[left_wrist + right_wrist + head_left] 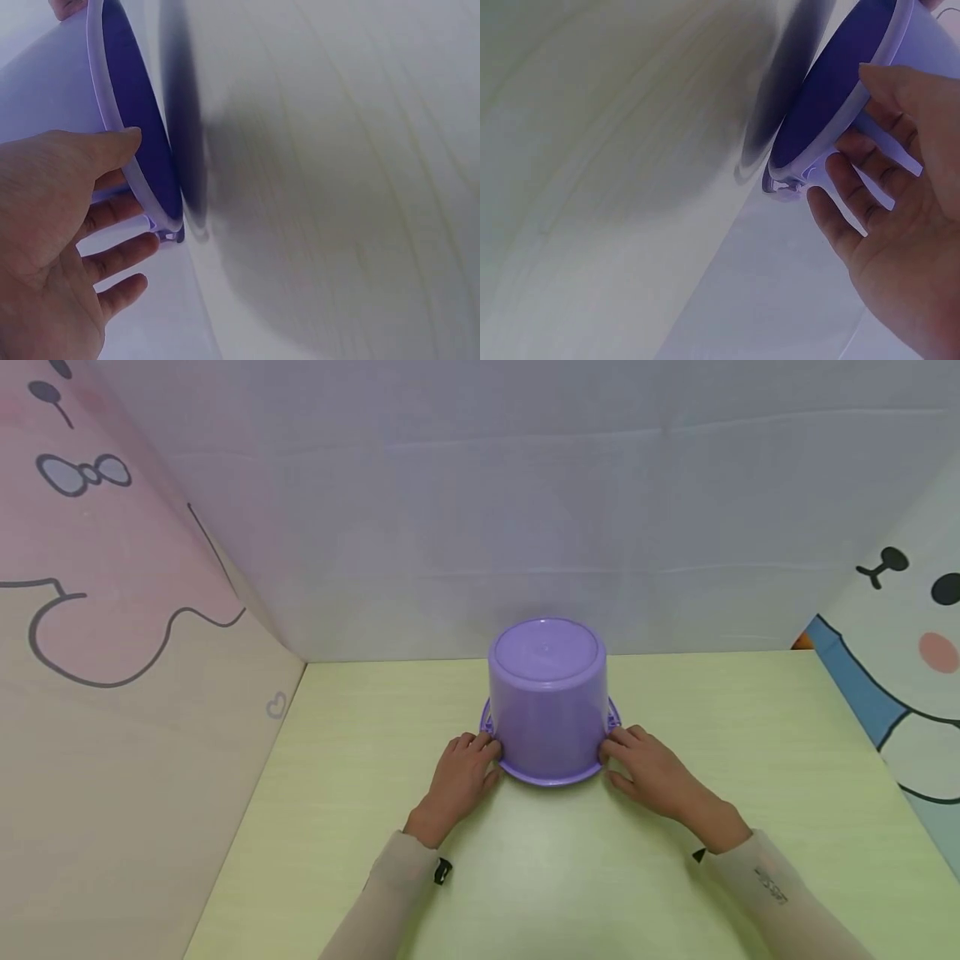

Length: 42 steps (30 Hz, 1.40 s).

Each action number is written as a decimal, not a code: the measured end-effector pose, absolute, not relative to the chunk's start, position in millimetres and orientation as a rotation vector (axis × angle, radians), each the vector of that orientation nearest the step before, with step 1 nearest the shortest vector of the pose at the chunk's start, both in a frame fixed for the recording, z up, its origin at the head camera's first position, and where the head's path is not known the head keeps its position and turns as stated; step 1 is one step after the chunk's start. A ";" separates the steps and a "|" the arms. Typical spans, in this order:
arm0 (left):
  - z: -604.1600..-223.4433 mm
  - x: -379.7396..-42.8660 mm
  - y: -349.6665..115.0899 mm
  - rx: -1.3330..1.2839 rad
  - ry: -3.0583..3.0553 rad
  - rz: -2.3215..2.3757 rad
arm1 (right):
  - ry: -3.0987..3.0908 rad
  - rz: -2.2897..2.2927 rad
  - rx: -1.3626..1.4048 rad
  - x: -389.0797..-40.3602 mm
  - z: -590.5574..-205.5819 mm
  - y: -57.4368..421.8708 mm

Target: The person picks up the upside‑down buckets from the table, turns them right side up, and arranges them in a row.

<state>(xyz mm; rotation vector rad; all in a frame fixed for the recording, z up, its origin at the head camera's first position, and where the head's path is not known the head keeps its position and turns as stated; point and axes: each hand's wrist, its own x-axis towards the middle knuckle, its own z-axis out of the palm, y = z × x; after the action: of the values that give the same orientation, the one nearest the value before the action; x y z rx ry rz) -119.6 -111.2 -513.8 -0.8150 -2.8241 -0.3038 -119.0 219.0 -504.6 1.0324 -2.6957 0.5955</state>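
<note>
A purple bucket (549, 718) is upside down over the pale table, its round base facing up. At its left side my left hand (462, 777) pinches the rim, thumb against the rim and fingers along the outer wall. My right hand (654, 772) grips the opposite side of the rim in the same way. In the left wrist view the rim (112, 97) is tilted, its near edge lifted off the tabletop above a shadow. The right wrist view also shows a gap under the near rim (840, 124) and the dark inside of the bucket.
The pale yellow-green table (360, 710) spreads around the bucket. A grey-white cloth wall (450, 527) rises just behind it. Side panels with cartoon drawings stand at the left (127, 610) and right (900, 693).
</note>
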 end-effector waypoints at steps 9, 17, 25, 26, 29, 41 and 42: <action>-510.0 -118.1 -112.8 -0.834 -2.786 -0.371 | -2.657 0.604 1.026 -118.3 -500.8 219.1; -509.4 -119.1 -113.3 -0.859 -2.756 -0.437 | -2.617 0.630 1.021 -118.1 -499.6 221.2; -507.3 -119.3 -115.0 -0.884 -2.732 -0.521 | -2.560 0.664 1.033 -118.8 -498.4 223.1; -507.5 -119.3 -115.2 -0.886 -2.727 -0.531 | -2.554 0.668 1.035 -118.7 -498.1 223.4; -509.2 -119.8 -116.3 -0.886 -2.724 -0.558 | -2.541 0.680 1.043 -118.4 -497.7 224.6; -511.3 -120.3 -121.9 -0.933 -2.636 -0.652 | -2.481 0.754 1.088 -119.0 -493.8 230.3; -511.4 -120.5 -122.1 -0.936 -2.623 -0.659 | -2.472 0.761 1.090 -119.0 -493.4 230.4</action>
<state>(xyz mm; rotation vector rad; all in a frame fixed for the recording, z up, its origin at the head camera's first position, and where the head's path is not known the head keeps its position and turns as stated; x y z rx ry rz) -120.5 -122.1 -511.4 -0.9359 -2.6229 -0.6594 -119.0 230.4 -493.4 1.0902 -2.4722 0.7607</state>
